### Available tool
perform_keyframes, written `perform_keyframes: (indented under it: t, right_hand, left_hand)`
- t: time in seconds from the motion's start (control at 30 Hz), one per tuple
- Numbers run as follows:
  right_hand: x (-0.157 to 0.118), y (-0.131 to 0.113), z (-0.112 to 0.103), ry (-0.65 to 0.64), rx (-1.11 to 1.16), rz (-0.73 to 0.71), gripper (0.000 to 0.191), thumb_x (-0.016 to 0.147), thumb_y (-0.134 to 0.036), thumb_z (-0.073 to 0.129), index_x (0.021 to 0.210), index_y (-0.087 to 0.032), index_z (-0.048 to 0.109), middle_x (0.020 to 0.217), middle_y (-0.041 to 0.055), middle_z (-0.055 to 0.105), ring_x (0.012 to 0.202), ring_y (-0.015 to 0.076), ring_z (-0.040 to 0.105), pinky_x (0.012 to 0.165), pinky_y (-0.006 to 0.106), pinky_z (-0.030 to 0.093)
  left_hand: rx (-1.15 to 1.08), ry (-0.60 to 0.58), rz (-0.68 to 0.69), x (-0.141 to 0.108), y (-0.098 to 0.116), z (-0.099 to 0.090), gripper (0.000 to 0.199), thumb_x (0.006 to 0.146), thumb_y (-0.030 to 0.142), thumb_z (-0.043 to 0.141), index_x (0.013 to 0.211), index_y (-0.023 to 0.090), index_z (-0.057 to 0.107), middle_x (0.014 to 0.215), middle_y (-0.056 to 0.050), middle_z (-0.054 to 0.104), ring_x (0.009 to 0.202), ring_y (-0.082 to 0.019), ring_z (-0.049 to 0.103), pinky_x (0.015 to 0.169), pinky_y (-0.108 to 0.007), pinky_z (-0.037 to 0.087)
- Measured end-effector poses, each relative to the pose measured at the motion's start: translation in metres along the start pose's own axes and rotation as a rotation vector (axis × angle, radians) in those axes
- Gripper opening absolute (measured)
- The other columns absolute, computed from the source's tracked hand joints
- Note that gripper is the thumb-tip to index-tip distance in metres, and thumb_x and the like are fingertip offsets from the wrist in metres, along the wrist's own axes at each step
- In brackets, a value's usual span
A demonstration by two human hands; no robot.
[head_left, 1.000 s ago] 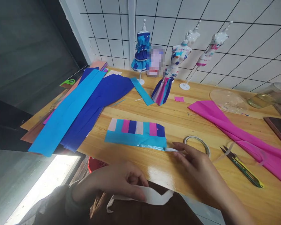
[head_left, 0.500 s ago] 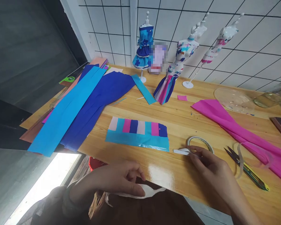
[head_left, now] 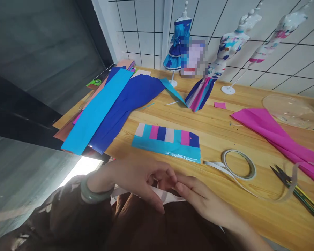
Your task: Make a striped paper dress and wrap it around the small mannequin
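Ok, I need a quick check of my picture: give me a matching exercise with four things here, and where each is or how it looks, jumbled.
1. White strip
2. Tape roll
3. Thread snips
4. Patchwork panel

A. Yellow and green handle
B. Stripes along the far edge, plain turquoise along the near one
C. Showing between the left hand and the right hand
D. Ring-shaped, lying flat

Pairs: 1-C, 2-D, 3-A, 4-B
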State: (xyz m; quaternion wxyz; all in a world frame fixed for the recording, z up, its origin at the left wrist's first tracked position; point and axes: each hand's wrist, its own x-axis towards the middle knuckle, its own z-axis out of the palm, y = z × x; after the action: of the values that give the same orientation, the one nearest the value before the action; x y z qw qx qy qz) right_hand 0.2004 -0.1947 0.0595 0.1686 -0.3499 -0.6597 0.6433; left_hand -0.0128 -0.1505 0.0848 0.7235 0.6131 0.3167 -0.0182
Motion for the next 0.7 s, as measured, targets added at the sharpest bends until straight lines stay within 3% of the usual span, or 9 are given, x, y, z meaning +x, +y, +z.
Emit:
perform_keyframes:
  t: [0.1,0.2,0.33,0.47,0.6,0.7]
  right_hand:
    - [0.005,0.006,-0.001,-0.131,0.068,0.057,0.039,0.092,-0.048,0.044,0.089,-0.017,0.068,0.080,0.0027,0.065,0.076,0.0140,0.060,0.070,0.024,0.047]
    - [-0.004,0.012,-0.005,-0.149,0.088,0.182,0.035,0.085,-0.048,0.057,0.099,-0.017,0.067,0.074,0.0001,0.061,0.060,0.0099,0.057,0.057,0.021,0.045]
    - [-0.025,0.016,-0.014,0.036,-0.051,0.288,0.044,0.083,-0.049,0.058,0.118,-0.022,0.062,0.070,-0.0020,0.056,0.048,0.0074,0.053,0.051,0.021,0.045]
    - [-0.046,0.019,-0.026,0.271,-0.203,0.304,0.047,0.080,-0.051,0.059,0.119,-0.023,0.065,0.062,-0.0011,0.057,0.047,0.0108,0.055,0.042,0.019,0.045]
    - [-0.061,0.021,-0.039,0.423,-0.332,0.213,0.033,0.075,-0.049,0.064,0.099,-0.028,0.075,0.083,0.0057,0.074,0.070,0.0199,0.069,0.058,0.021,0.056]
    - [-0.068,0.026,-0.045,0.501,-0.434,0.107,0.024,0.074,-0.049,0.065,0.088,-0.035,0.077,0.092,0.0032,0.075,0.084,0.0233,0.071,0.068,0.022,0.058]
  left_hand:
    - [0.020,0.041,-0.014,-0.013,0.001,-0.006,0.055,0.060,0.029,0.081,0.107,0.027,0.055,0.076,0.006,0.059,0.063,-0.009,0.054,0.054,-0.019,0.038]
    - [0.099,0.080,-0.047,-0.024,-0.001,-0.014,0.056,0.061,0.032,0.080,0.110,0.027,0.054,0.074,0.005,0.058,0.058,-0.008,0.052,0.051,-0.020,0.036]
    - [0.179,0.110,-0.018,-0.028,-0.009,-0.023,0.058,0.062,0.032,0.079,0.114,0.026,0.055,0.073,0.004,0.058,0.059,-0.009,0.051,0.051,-0.021,0.035]
    - [0.221,0.151,-0.007,-0.028,-0.022,-0.028,0.058,0.062,0.030,0.079,0.115,0.026,0.056,0.074,0.004,0.061,0.061,-0.010,0.053,0.052,-0.021,0.034]
    - [0.136,0.193,0.016,-0.029,-0.033,-0.029,0.053,0.066,0.032,0.075,0.115,0.025,0.056,0.067,0.006,0.058,0.054,-0.008,0.049,0.049,-0.021,0.032]
    - [0.054,0.237,0.008,-0.031,-0.038,-0.026,0.049,0.068,0.033,0.073,0.113,0.024,0.057,0.073,0.003,0.061,0.055,-0.008,0.051,0.050,-0.021,0.035]
